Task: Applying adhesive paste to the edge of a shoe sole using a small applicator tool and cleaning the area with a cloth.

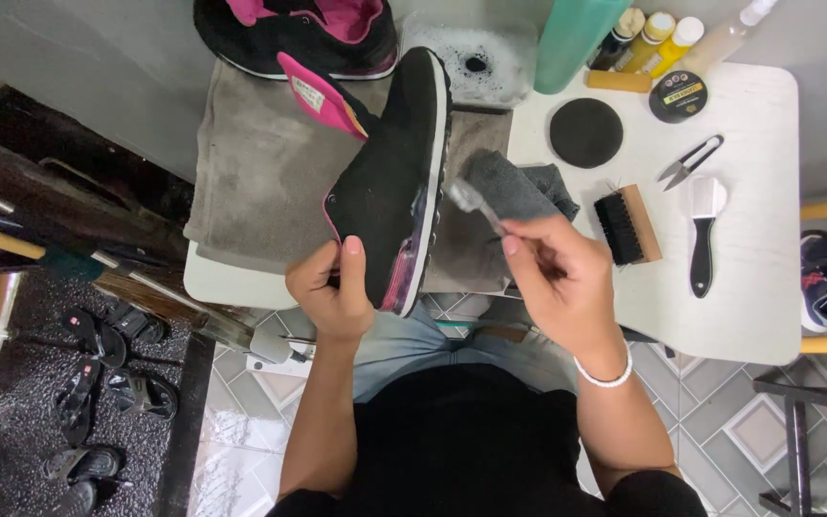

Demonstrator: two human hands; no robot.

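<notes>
Two hands closed: left hand [334, 287] grips the black shoe [390, 182]; right hand [555, 278] pinches a small brush [471, 201] against its sole.

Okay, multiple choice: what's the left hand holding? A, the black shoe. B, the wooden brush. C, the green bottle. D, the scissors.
A: the left hand grips the heel end of the black shoe, tilted on its side over the grey towel, while the wooden brush, the scissors and the green bottle sit untouched on the table.
</notes>
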